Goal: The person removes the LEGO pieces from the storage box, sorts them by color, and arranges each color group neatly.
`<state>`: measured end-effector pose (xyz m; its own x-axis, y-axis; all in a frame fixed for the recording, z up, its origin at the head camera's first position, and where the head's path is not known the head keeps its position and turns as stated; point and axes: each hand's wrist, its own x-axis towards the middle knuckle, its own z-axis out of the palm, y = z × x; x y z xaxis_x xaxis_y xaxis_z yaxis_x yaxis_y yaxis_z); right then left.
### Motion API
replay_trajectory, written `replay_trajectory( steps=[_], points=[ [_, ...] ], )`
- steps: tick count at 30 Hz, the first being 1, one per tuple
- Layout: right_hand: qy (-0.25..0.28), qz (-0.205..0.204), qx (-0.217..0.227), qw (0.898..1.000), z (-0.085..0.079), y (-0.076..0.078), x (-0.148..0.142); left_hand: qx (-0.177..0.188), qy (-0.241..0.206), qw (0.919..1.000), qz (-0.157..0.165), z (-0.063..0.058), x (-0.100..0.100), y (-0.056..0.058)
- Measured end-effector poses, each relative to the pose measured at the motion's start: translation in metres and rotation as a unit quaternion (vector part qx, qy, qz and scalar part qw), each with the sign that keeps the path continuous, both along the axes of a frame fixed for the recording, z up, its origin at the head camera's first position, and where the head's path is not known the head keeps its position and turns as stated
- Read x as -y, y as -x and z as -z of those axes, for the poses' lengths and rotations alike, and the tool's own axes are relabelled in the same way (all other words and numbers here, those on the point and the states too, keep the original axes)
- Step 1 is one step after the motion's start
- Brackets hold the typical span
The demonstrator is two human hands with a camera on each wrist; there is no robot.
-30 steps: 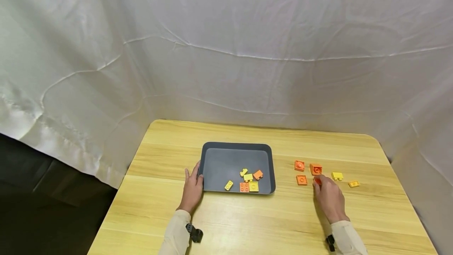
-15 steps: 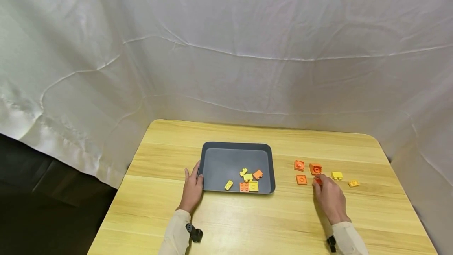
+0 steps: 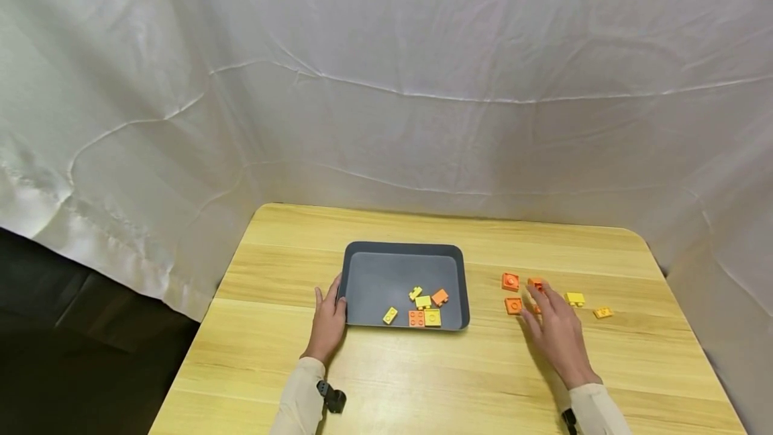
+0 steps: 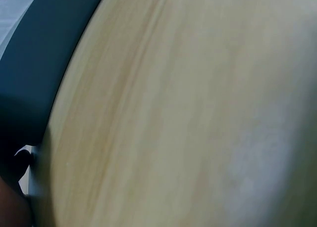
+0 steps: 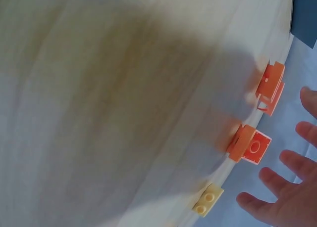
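My left hand [image 3: 327, 327] rests against the left side of a dark grey tray [image 3: 401, 247], fingers extended and thumb at the near left corner. My right hand [image 3: 558, 331] hovers over a cluster of toy building bricks with its fingers spread apart, holding nothing. Below its fingertips are an orange brick [image 3: 535, 282] and another orange one [image 3: 537, 310], both partly hidden by the hand. To their left lie two more orange bricks, a far one [image 3: 510, 281] and a near one [image 3: 513, 306]. The right wrist view shows orange bricks [image 5: 250, 144] and a yellow brick [image 5: 208, 200] beside the spread fingers.
Right of the right hand lie a yellow brick [image 3: 574, 299] and a flatter yellow-orange brick [image 3: 602, 313]. Several yellow and orange bricks, among them a square yellow one [image 3: 432, 317], lie in the tray's near right part. A pale curtain [image 3: 423, 119] hangs behind the wooden table [image 3: 423, 381].
My right hand has let go of the near orange brick beneath it. Its fingers have opened and spread, reaching slightly farther over the bricks. The left hand and the tray have stayed put.
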<state>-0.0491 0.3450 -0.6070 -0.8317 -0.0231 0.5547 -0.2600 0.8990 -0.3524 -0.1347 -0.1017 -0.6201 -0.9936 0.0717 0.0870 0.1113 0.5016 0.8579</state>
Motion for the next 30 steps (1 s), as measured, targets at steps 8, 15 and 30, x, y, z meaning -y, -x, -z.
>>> replay_trajectory(
  steps=[8,15,30],
  points=[
    [-0.016,0.004,0.07,0.997,0.0,0.001,0.012,0.004,0.001,1.0,-0.002,0.001,0.0,0.0],
    [-0.012,-0.011,0.049,0.999,-0.007,0.011,0.03,-0.001,-0.003,1.0,-0.002,0.002,0.0,0.0],
    [-0.033,-0.063,0.009,0.997,-0.02,0.04,0.074,-0.003,-0.002,1.0,-0.003,0.0,-0.001,0.0]
  ],
)
